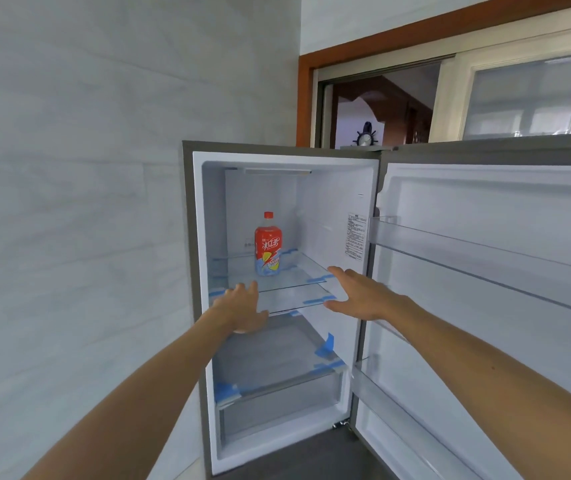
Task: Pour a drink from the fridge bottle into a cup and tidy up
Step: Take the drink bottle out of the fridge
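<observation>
Fridge [332, 202] wide open, door [484, 202] swung out to the right. On the top glass shelf [306, 270], near the back: a red-capped drink bottle [267, 247], standing up. Left hand [244, 308] and right hand [360, 294] both stretched toward the shelves, fingers loose and spread, holding nothing, apart from the bottle. Bits of blue tape [327, 344] on shelf edges.

Fridge [284, 161], door [484, 271] open rightward: bottle [268, 244] upright on upper shelf [308, 268], toward rear left; drawer [277, 407] below.
</observation>
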`<action>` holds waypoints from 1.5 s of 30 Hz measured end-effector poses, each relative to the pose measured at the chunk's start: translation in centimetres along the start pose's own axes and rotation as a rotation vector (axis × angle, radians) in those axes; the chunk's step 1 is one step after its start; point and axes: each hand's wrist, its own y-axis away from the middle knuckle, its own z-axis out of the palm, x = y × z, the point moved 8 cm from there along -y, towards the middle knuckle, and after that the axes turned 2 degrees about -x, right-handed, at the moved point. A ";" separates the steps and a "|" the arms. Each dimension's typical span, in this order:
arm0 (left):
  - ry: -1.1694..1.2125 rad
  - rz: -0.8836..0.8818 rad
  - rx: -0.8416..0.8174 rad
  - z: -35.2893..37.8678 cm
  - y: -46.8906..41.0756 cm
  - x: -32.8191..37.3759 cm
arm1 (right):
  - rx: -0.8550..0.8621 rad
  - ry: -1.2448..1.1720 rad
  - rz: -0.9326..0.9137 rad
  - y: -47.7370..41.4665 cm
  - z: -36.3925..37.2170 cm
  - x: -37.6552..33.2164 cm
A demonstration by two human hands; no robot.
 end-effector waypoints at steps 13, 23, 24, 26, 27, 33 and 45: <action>0.067 -0.093 0.002 0.8 -6.2 -0.6 | -0.058 -0.081 -0.078 -6.0 3.4 5.0; 0.058 -0.107 0.010 1.2 -11.2 -3.0 | -0.047 -0.066 -0.106 -12.5 3.9 4.9; 0.044 -0.108 0.012 1.2 -11.9 -3.2 | -0.044 -0.061 -0.104 -13.3 3.8 4.8; 0.004 -0.104 0.018 1.0 -13.3 -3.5 | -0.043 -0.060 -0.103 -14.9 3.8 4.7; -0.014 -0.099 0.021 0.8 -14.1 -3.8 | -0.042 -0.061 -0.102 -15.9 3.7 4.6; -0.051 -0.070 0.036 -0.1 -19.2 -5.6 | 0.003 -0.062 -0.081 -22.0 3.0 4.5; -0.035 -0.064 -0.018 2.9 -26.2 -7.4 | 0.017 -0.155 -0.063 -30.0 3.8 4.3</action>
